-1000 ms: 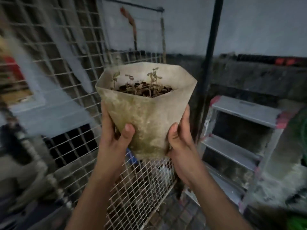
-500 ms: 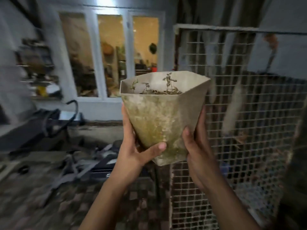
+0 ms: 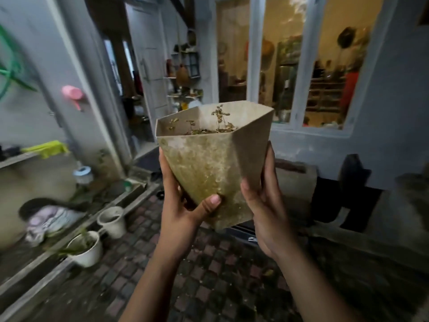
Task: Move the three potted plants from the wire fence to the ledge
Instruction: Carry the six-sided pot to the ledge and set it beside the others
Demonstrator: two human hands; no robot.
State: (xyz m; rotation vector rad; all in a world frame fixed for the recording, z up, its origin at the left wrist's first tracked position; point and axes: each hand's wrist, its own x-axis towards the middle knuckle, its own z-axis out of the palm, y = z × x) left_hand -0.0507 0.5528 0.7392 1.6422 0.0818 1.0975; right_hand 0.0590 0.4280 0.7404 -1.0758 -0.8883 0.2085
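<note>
A stained, cream, angular tapered pot (image 3: 216, 163) with a few thin dry seedlings in dark soil is held up in the middle of the view. My left hand (image 3: 183, 205) grips its lower left side, thumb across the front. My right hand (image 3: 262, 203) clasps its lower right side. The pot is roughly upright, tilted slightly. A low concrete ledge (image 3: 69, 235) runs along the left, with two round white pots on it, the nearer pot (image 3: 87, 248) with green leaves and the farther pot (image 3: 112, 220). The wire fence is out of view.
Brick paving (image 3: 209, 275) covers the ground below my arms. A lit window (image 3: 290, 66) and open doorway (image 3: 130, 73) are ahead. Cloth lies on a dark basin (image 3: 46, 217) at left. Dark objects (image 3: 348, 194) lean against the wall at right.
The view has swung left, away from the wire fence, toward the doorway and the ledge. Both hands have kept hold of the pot, carrying it along.
</note>
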